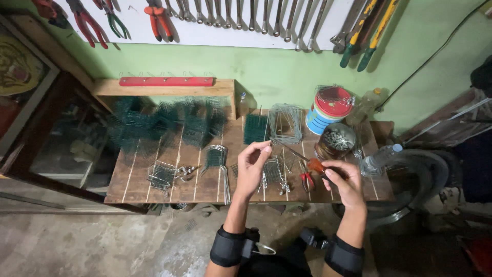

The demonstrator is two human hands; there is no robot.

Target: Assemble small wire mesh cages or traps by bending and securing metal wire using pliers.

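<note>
My right hand (346,183) grips the orange handle of a long-nosed pliers (302,158) whose thin metal jaws reach up and left to my left hand. My left hand (252,165) pinches a small wire piece (270,143) at the tool's tip, above the wooden workbench (169,187). Beneath my hands lie small bent wire parts (274,174) and a red-handled tool (307,181).
Green wire mesh pieces (169,123) pile at the bench's back left, a bare wire frame (285,122) at centre. A red-lidded tin (328,109), a jar of metal bits (335,141) and plastic bottles (378,160) stand right. Pliers and spanners hang on the wall (230,18).
</note>
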